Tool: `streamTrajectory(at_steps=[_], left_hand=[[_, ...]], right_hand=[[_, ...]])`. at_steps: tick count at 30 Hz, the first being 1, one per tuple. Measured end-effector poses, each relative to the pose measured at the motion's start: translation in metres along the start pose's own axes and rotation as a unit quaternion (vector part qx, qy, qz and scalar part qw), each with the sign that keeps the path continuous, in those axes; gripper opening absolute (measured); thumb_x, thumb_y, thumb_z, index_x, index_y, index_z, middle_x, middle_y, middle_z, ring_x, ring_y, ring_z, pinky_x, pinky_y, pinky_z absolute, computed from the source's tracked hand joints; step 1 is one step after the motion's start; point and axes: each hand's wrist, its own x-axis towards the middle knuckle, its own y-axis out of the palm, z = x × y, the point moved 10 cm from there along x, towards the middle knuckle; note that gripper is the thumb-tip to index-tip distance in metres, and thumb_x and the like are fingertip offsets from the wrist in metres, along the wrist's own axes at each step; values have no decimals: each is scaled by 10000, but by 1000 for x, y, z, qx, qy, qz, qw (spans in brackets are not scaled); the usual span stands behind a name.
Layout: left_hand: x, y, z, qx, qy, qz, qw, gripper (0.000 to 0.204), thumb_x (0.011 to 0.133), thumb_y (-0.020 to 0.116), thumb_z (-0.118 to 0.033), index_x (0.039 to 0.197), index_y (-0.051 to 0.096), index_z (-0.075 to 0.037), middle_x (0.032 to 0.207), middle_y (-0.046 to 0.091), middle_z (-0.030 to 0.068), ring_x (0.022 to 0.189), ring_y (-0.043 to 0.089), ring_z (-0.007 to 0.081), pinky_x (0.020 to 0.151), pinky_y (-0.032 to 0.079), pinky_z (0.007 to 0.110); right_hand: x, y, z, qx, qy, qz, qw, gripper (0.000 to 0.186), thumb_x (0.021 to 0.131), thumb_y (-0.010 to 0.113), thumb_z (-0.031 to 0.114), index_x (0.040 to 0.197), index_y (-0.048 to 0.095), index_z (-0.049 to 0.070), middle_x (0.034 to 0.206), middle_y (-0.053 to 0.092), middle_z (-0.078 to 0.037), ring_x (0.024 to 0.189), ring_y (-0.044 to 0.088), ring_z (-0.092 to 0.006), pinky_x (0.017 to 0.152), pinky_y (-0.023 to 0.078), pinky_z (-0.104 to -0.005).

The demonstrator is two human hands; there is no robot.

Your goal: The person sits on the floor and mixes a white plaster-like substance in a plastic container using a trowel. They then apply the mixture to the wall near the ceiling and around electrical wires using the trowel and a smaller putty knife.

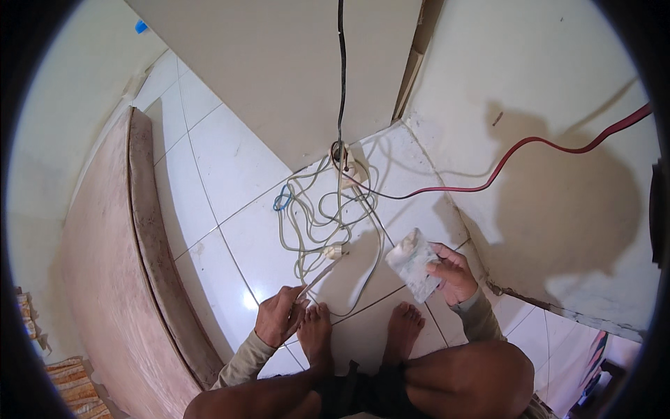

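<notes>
My left hand (279, 314) is closed around the end of a thin, pale stick-like tool (322, 278). The tool slants up to the right, and its tip appears beside a cream plug or connector (332, 252) on the floor. In my right hand (453, 274) is a crumpled, see-through plastic packet (413, 262) with whitish contents, pinched at its right side. Between and beyond my hands lies a loose tangle of pale greenish cord (300, 241), with a blue tie (283, 198) round part of it. The cord runs up to a white socket block (351, 173).
A black cable (341, 70) drops to the socket block in front of a beige panel (272, 63). From the right wall (558, 63) a red cable (516, 146) comes across. A padded pinkish mattress-like piece (105, 258) stands at left. My bare feet rest on white tiles (209, 153).
</notes>
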Motion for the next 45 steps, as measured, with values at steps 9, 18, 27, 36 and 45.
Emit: streamTrajectory(at_steps=[9, 18, 27, 36, 45], left_hand=[[-6, 11, 20, -68, -93, 53, 992, 330, 836, 661, -71, 1110, 502, 25, 870, 596, 181, 638, 612, 321, 565, 490, 381], [-16, 18, 46, -74, -145, 61, 985, 325, 821, 677, -68, 1071, 499, 39, 796, 597, 179, 627, 623, 324, 550, 490, 383], [-10, 9, 50, -71, -162, 53, 983, 306, 811, 693, -47, 1034, 497, 27, 762, 603, 154, 589, 619, 301, 524, 485, 360], [-5, 11, 56, -69, -174, 63, 980, 307, 816, 683, -34, 1048, 487, 13, 749, 617, 140, 590, 629, 290, 534, 497, 352], [-8, 15, 54, -59, -152, 70, 984, 317, 807, 689, -33, 1044, 490, 33, 769, 612, 148, 594, 627, 290, 525, 495, 358]], right_hand=[[111, -91, 15, 95, -60, -88, 990, 348, 880, 595, 141, 1204, 520, 39, 1047, 599, -38, 923, 584, -165, 710, 483, -296], [288, -70, 4, 527, -7, 57, 848, 222, 904, 580, 72, 1118, 576, 14, 1007, 666, -84, 851, 666, -196, 583, 498, -278], [330, -82, 7, 549, -67, 5, 833, 177, 886, 599, 41, 1054, 592, -15, 964, 665, -133, 830, 668, -238, 576, 528, -302], [337, -81, 7, 627, -115, -106, 763, 198, 892, 556, -6, 1086, 578, -41, 935, 642, -166, 806, 651, -267, 592, 545, -313], [339, -79, 21, 682, -99, -36, 724, 191, 930, 490, 13, 1080, 579, -66, 909, 646, -180, 758, 643, -261, 585, 548, -314]])
